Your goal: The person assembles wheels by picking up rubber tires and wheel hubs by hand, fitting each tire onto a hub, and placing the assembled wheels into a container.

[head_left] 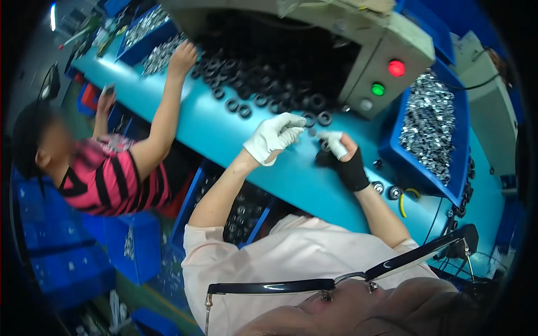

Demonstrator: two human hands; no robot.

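Head view: our gloved hands (305, 140) pinch a small black rubber ring (312, 132) above the turquoise table (213, 134); a loose grip may drop it.

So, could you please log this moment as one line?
left hand: white glove, at black ring | right hand: beside it | blue bin: metal parts
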